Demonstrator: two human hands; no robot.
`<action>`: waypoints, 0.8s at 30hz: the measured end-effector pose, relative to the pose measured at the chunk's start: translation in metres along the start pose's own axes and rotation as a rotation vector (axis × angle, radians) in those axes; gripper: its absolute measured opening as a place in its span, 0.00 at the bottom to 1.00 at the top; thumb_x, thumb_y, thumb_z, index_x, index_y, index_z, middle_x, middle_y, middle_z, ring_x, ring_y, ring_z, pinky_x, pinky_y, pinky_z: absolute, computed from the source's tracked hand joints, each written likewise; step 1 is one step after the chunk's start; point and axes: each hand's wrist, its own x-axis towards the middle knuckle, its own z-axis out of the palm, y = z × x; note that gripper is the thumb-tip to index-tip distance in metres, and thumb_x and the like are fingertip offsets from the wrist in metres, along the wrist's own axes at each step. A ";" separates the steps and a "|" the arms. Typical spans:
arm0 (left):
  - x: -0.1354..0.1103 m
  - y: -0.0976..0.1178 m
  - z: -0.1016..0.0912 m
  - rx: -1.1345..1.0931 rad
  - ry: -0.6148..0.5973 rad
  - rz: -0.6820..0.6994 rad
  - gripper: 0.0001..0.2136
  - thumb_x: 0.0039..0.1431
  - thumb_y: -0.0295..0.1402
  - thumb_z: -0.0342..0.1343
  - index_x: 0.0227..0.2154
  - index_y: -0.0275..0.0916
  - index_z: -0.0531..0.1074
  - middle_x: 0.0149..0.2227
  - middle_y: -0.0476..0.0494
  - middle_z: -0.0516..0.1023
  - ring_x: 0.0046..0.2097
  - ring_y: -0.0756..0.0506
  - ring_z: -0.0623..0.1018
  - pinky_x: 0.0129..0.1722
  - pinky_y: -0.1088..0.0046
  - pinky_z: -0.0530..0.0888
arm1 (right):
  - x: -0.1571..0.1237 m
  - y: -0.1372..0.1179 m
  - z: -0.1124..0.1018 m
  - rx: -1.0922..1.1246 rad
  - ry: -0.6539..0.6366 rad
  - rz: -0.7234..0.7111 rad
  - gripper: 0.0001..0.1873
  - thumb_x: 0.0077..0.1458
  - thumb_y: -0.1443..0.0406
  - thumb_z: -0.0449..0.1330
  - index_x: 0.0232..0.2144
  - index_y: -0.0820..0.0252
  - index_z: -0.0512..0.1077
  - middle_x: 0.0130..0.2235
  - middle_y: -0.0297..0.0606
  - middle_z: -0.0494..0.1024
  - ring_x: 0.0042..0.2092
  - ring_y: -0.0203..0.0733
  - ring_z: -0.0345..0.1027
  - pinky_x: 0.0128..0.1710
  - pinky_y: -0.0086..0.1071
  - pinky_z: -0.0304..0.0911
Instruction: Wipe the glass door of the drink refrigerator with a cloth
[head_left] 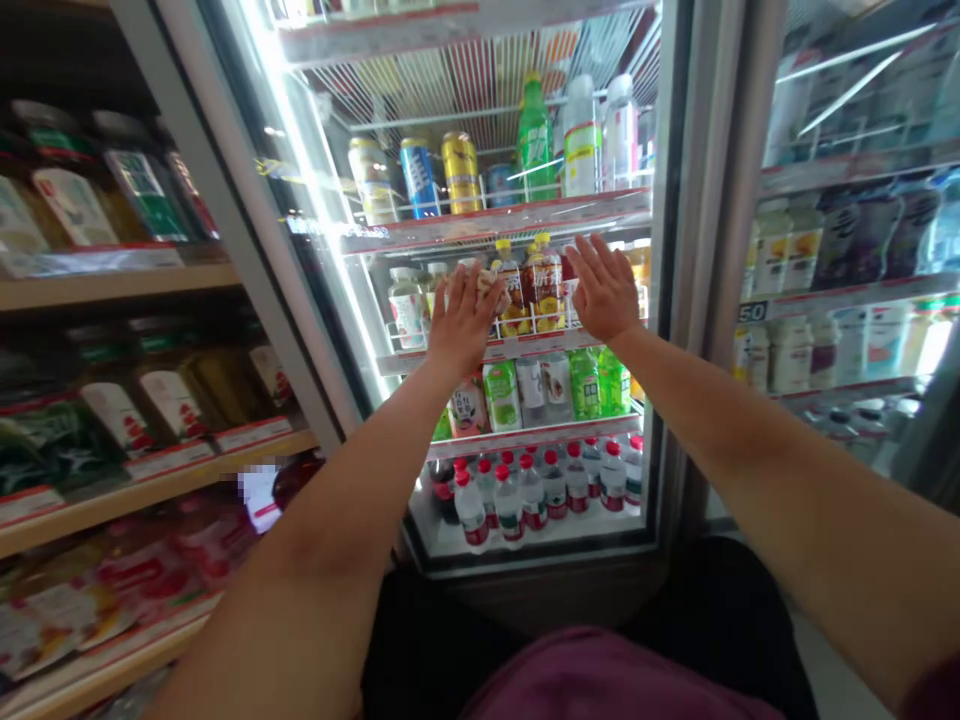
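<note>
Both hands reach into the lit fridge (671, 350) in the middle of the frame. The left hand (463, 322) presses on the yellow-capped tea bottles (543, 285); I cannot tell if it grips one. The right hand (604, 290) is wide open, holding nothing, just right of them. A wire rail (525, 325) keeps the row from tipping out.

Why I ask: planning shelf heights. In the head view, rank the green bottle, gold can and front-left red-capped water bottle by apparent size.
1. green bottle, largest.
2. gold can and red-capped water bottle look about alike; differing nearness leaves them unranked.
</note>
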 end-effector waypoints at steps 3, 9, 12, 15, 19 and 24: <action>0.010 -0.002 -0.004 0.002 0.003 0.020 0.29 0.75 0.30 0.50 0.77 0.42 0.63 0.80 0.37 0.51 0.80 0.30 0.50 0.77 0.32 0.45 | 0.000 -0.001 -0.001 -0.001 -0.003 0.005 0.38 0.69 0.67 0.47 0.79 0.53 0.58 0.78 0.37 0.62 0.81 0.57 0.48 0.80 0.62 0.46; 0.009 0.002 -0.002 -0.032 0.025 -0.031 0.30 0.76 0.26 0.49 0.78 0.44 0.63 0.81 0.38 0.51 0.81 0.31 0.48 0.79 0.37 0.43 | -0.001 0.000 0.001 -0.004 0.003 0.002 0.38 0.69 0.66 0.46 0.78 0.55 0.60 0.78 0.39 0.62 0.81 0.56 0.48 0.80 0.62 0.45; 0.014 0.001 -0.003 -0.024 0.018 0.007 0.30 0.75 0.25 0.50 0.77 0.44 0.64 0.80 0.38 0.52 0.81 0.32 0.49 0.79 0.37 0.42 | -0.001 0.002 0.003 -0.013 0.013 -0.014 0.36 0.69 0.65 0.46 0.77 0.59 0.62 0.78 0.40 0.62 0.81 0.56 0.48 0.79 0.61 0.46; 0.027 -0.001 -0.006 -0.016 0.024 0.027 0.30 0.75 0.25 0.50 0.77 0.43 0.64 0.81 0.38 0.52 0.81 0.31 0.49 0.79 0.37 0.39 | -0.001 0.003 0.004 -0.005 0.015 -0.012 0.36 0.70 0.65 0.46 0.77 0.59 0.62 0.78 0.41 0.62 0.81 0.56 0.48 0.80 0.61 0.45; 0.028 0.007 -0.002 -0.030 0.060 -0.006 0.31 0.75 0.27 0.51 0.78 0.45 0.62 0.81 0.40 0.51 0.81 0.32 0.47 0.79 0.39 0.39 | -0.001 0.003 0.003 0.008 0.017 0.003 0.38 0.69 0.65 0.47 0.79 0.53 0.59 0.78 0.38 0.62 0.81 0.56 0.47 0.80 0.62 0.43; 0.022 0.015 0.000 -0.021 0.014 0.000 0.30 0.76 0.26 0.50 0.77 0.46 0.63 0.81 0.40 0.51 0.81 0.33 0.47 0.79 0.42 0.40 | -0.001 0.003 0.002 0.011 0.004 -0.004 0.38 0.69 0.65 0.46 0.79 0.54 0.58 0.79 0.38 0.61 0.81 0.56 0.46 0.80 0.61 0.43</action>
